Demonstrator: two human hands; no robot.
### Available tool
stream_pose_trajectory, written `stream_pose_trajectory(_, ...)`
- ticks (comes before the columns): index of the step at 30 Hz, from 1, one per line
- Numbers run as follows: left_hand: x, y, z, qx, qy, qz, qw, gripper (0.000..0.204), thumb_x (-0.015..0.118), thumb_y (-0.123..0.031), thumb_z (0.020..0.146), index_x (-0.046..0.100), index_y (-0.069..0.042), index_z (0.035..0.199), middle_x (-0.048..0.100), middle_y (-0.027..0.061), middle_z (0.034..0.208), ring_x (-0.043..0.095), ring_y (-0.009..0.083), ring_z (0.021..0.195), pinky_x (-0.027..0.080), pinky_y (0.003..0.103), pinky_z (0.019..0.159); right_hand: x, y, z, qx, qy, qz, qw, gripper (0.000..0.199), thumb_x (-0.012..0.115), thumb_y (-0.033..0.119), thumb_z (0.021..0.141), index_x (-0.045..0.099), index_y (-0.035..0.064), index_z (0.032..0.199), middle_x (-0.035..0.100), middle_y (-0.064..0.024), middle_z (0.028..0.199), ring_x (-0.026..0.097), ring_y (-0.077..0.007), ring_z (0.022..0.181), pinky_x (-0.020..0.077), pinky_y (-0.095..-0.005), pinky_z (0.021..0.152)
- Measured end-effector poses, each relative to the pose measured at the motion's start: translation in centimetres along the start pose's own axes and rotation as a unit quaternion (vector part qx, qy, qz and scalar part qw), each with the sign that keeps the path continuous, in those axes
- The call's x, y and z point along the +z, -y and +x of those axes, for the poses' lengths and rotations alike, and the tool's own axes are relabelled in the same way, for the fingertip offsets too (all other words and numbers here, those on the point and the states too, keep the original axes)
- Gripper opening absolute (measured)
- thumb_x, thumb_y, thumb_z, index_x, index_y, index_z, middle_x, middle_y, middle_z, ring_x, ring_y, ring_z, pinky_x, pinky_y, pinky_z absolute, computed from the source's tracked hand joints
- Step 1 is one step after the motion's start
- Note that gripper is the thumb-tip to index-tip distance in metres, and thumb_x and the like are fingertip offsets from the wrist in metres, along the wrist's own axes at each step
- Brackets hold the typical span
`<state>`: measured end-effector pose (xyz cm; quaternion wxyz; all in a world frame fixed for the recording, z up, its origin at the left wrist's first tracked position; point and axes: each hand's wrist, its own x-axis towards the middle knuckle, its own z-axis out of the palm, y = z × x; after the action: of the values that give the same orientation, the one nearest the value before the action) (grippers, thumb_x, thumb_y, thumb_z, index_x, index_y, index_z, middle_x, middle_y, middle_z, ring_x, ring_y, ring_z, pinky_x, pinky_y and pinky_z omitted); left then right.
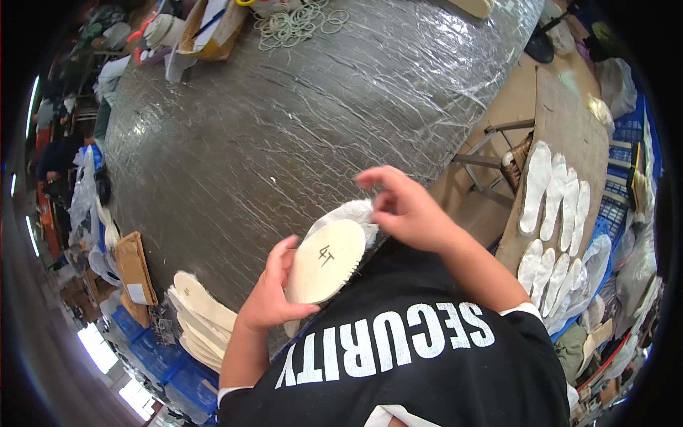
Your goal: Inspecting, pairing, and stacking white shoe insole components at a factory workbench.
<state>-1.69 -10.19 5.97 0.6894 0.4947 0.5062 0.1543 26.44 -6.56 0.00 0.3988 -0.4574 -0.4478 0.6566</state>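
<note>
Pale rubber bands (288, 28) lie on the far tabletop (235, 142), right of a cardboard box (222, 47); blue crates (155, 354) sit near left.

Before you, the table (235, 149) bears rubber bands (292, 27) at its far side, a box (220, 44) to their left. Insoles (203, 317) are piled beside your left forearm (244, 349); other insoles (535, 188) lie in rows on the board (562, 124) at right.
</note>
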Motion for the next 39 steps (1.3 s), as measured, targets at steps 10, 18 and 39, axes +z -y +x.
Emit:
stream_pose_trajectory(10, 1.7, 1.6, 1.6, 0.059, -0.087, 0.394, 0.913, 0.094, 0.087, -0.022, 0.056, 0.036, -0.001, 0.133, 0.043, 0.0191, 0.126, 0.049, 0.0365, 0.114, 0.044, 0.042, 0.096, 0.5, -4.1, -3.1, 0.216, 0.029, 0.009, 0.976, 0.042, 0.04, 0.001, 0.091, 0.05, -0.0016, 0.132, 0.061, -0.0082, 0.076, 0.06, -0.0143, 0.055, 0.0506, -0.0284, 0.057)
stream_pose_trajectory(18, 1.8, 1.9, 2.9, 0.072, -0.089, 0.424, 0.899, 0.093, 0.086, -0.021, 0.056, 0.036, -0.002, 0.133, 0.044, 0.0189, 0.124, 0.05, 0.0364, 0.113, 0.043, 0.042, 0.096, 0.6, -4.7, -3.3, 0.197, 0.025, 0.006, 0.98, 0.038, 0.042, 0.002, 0.094, 0.053, 0.0009, 0.13, 0.06, -0.0051, 0.079, 0.057, -0.0102, 0.055, 0.0493, -0.0251, 0.055)
stream_pose_trajectory(39, 1.8, 1.9, 4.2, 0.053, -0.066, 0.445, 0.891, 0.093, 0.086, -0.022, 0.058, 0.037, -0.001, 0.134, 0.044, 0.0199, 0.125, 0.051, 0.0379, 0.112, 0.046, 0.042, 0.094, 0.5, -4.5, -3.2, 0.195, 0.007, 0.023, 0.981, 0.037, 0.045, 0.002, 0.09, 0.055, -0.0001, 0.126, 0.062, -0.0085, 0.071, 0.059, -0.0164, 0.053, 0.0512, -0.0304, 0.058)
